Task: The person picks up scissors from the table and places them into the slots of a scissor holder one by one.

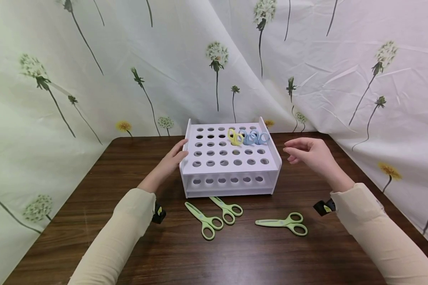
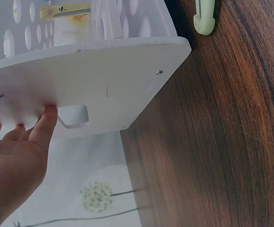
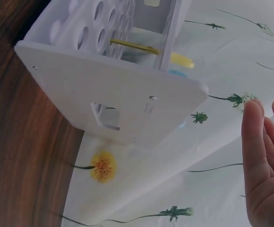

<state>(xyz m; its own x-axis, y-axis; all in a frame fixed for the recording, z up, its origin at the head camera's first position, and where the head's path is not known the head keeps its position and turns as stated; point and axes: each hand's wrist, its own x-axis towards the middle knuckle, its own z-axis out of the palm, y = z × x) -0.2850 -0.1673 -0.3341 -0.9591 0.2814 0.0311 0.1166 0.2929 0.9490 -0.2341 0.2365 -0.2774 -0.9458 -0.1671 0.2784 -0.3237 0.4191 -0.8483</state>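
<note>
A white rack (image 1: 215, 168) with rows of round holes stands on the table. Yellow scissors (image 1: 235, 137) and two pairs of blue scissors (image 1: 249, 138) are upright in its holes, handles up, towards the right of the second row from the back. My left hand (image 1: 171, 159) touches the rack's left side panel (image 2: 122, 85) with its fingertips. To the right of the rack, apart from it, my right hand (image 1: 312, 153) hovers with loosely bent fingers and nothing in them. In the right wrist view, the yellow blade (image 3: 134, 46) shows inside the rack.
Three pairs of green scissors lie on the brown table (image 1: 235, 253): one pair (image 1: 204, 220) front left, another (image 1: 227, 209) with its tip at the rack's front edge, a third (image 1: 282, 223) to the right. A white dandelion-print cloth (image 1: 185, 79) hangs behind and at the sides.
</note>
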